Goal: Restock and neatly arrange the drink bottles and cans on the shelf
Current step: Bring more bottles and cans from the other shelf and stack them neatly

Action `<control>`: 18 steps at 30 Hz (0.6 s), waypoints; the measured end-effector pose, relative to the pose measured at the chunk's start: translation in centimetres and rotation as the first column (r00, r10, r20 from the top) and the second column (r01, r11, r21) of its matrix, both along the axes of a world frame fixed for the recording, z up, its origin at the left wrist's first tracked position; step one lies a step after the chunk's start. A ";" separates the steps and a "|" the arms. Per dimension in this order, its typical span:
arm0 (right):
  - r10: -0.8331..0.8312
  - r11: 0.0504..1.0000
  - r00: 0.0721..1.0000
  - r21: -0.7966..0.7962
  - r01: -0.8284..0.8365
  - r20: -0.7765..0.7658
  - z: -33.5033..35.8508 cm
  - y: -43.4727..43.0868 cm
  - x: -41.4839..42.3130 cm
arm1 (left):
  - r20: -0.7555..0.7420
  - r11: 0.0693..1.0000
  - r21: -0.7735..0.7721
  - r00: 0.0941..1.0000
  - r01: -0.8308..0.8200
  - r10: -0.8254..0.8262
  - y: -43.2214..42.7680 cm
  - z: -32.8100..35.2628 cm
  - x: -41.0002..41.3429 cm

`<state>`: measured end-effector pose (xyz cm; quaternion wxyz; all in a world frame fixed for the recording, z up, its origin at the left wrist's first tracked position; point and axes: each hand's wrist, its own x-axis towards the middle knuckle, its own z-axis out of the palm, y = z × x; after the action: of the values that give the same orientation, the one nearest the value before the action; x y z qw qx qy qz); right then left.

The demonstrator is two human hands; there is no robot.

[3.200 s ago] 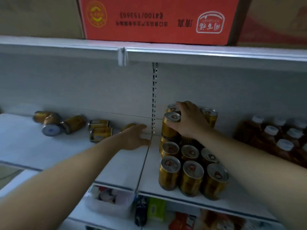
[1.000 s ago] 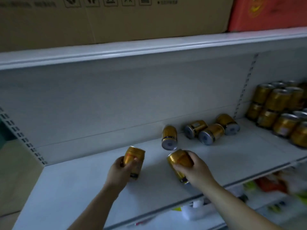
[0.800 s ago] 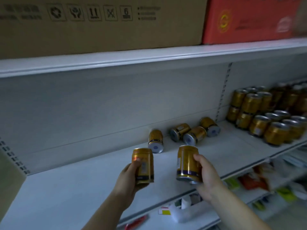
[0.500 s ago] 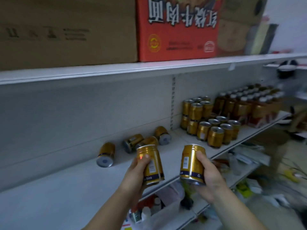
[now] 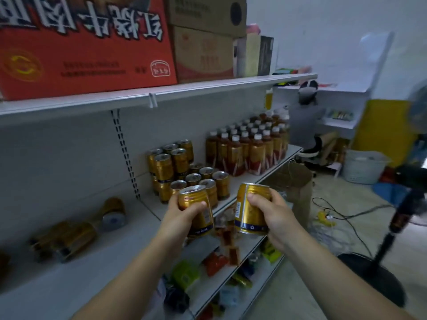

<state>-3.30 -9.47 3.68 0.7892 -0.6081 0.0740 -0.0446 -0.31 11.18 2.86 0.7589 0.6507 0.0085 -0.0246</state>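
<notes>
My left hand grips a gold can and my right hand grips a second gold can. Both cans are upright in the air in front of the white shelf. Just behind them stands a block of gold cans, some stacked two high. Several loose gold cans lie on their sides on the shelf's left part. Brown drink bottles with white caps stand in rows to the right of the block.
Red and brown cartons sit on the shelf above. Lower shelves hold mixed packets. On the floor at right are a brown paper bag, cables, a white basket and a fan stand. A person stands at the far end.
Both hands picked up a lying can each from the shelf's left part, raised them upright and carried them right toward the can block as my view swung right.
</notes>
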 end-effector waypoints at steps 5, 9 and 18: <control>0.010 1.000 0.999 0.004 -0.010 0.036 -0.1 -1.1 6.7 | 0.073 0.983 0.182 0.997 -0.028 0.015 -0.9 0.3 5.4; 0.055 0.994 0.996 -0.094 -0.048 0.073 0.0 -0.7 14.1 | 0.110 0.945 0.319 0.993 -0.069 0.035 0.0 0.2 11.6; 0.262 0.906 0.958 -0.372 -0.203 0.114 -1.1 1.6 29.0 | 0.144 0.893 0.333 0.953 -0.301 0.268 2.0 -1.1 20.2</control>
<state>25.65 -7.87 2.62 0.6688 -0.7398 -0.0724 -0.0117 19.84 13.21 1.76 0.6255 0.7677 0.0720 0.1195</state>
